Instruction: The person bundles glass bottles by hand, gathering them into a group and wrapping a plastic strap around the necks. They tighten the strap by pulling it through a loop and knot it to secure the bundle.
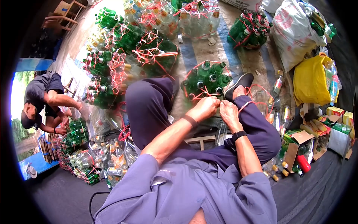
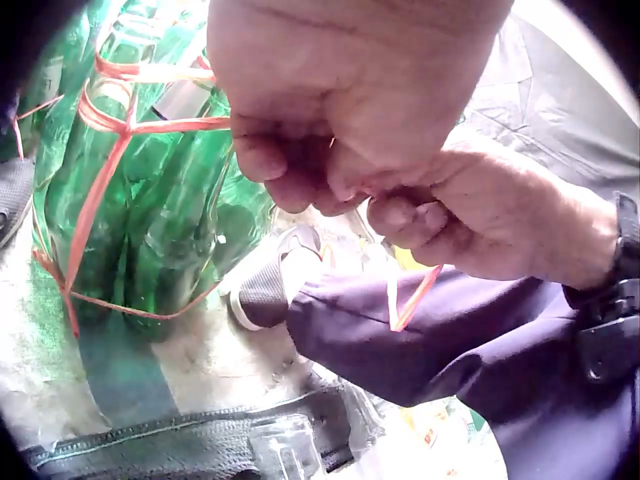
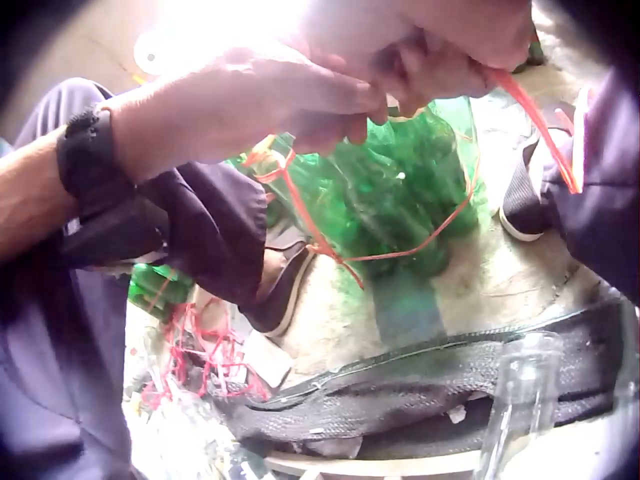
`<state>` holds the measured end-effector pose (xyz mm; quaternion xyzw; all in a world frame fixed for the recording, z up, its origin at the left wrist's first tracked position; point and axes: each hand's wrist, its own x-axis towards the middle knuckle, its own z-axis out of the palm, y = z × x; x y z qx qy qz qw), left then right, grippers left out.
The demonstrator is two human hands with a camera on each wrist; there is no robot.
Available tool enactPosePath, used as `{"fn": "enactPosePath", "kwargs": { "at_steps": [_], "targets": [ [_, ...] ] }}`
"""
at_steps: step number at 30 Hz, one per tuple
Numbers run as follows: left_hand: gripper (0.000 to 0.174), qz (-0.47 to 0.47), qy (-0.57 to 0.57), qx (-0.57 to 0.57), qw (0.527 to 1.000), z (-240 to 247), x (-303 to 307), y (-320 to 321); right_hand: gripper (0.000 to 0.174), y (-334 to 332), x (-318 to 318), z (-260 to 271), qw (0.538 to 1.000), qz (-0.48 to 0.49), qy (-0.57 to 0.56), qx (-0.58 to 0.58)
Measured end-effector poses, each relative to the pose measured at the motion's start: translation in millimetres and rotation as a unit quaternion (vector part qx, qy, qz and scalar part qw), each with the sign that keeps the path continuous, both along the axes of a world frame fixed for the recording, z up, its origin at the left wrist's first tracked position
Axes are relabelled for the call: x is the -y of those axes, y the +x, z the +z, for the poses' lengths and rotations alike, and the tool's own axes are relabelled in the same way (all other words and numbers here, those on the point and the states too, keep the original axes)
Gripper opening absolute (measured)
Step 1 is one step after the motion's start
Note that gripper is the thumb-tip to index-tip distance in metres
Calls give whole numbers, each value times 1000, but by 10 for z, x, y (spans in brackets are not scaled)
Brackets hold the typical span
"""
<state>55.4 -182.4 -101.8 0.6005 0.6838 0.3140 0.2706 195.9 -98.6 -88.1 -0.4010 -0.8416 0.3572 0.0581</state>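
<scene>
In the head view, a bundle of green glass bottles (image 1: pixel 206 79) stands upright between the person's feet, with red plastic twine (image 2: pixel 100 195) around it. Just on the near side of the bundle, the left hand (image 1: pixel 206 106) and the right hand (image 1: pixel 229 115) meet knuckle to knuckle. Both have curled fingers pinching the twine; the pinched part is mostly hidden inside the fingers. A loose end of twine (image 3: pixel 530 110) hangs from the left hand in the right wrist view. Another short loop shows below the right hand (image 2: pixel 490 210) in the left wrist view.
More tied bottle bundles (image 1: pixel 154 52) crowd the left and far side. Loose clear bottles (image 1: pixel 121 156) lie left of the knee. A white sack (image 1: pixel 294 33), a yellow bag (image 1: pixel 311 80) and cardboard boxes (image 1: pixel 298 143) stand right. Another person (image 1: pixel 46 93) bends over bottles at far left.
</scene>
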Motion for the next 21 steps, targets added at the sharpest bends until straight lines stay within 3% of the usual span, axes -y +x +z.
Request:
{"fn": "enactPosePath", "kwargs": {
  "at_steps": [2, 4, 6, 8, 9, 11, 12, 13, 16, 21],
  "targets": [
    [13, 2, 5, 4, 1000, 96, -1, 0, 26, -14, -5, 73, 999, -26, -2, -19],
    [11, 41, 70, -1, 997, 181, -2, -8, 28, -18, -42, 190, 988, -74, -134, -6],
    [16, 76, 116, -8, 990, 256, -5, -23, 28, -1, -39, 112, 988, -80, -127, -39],
    [19, 87, 76, -159, 980, 482, -2, -89, 27, -9, -45, 130, 985, -77, -150, -41],
    [27, 87, -46, -148, 984, 608, -13, -99, 27, -7, -53, 126, 985, -75, -149, -41],
    [32, 89, 5, -194, 977, 493, 7, -182, 26, -20, -77, 122, 985, -78, -152, -35],
    [37, 87, 55, -241, 965, 402, 23, -220, 26, -25, -89, 139, 985, -78, -151, -35],
    [40, 88, 1, -220, 971, 232, 58, -234, 26, -39, -100, 192, 986, -79, -143, -24],
    [39, 58, 12, -270, 961, 74, 109, -291, 26, -59, -147, 177, 993, -65, -93, -29],
    [43, 60, 32, -233, 970, 32, 136, -317, 22, -119, -294, 301, 1000, -9, 12, -21]
  ]
}}
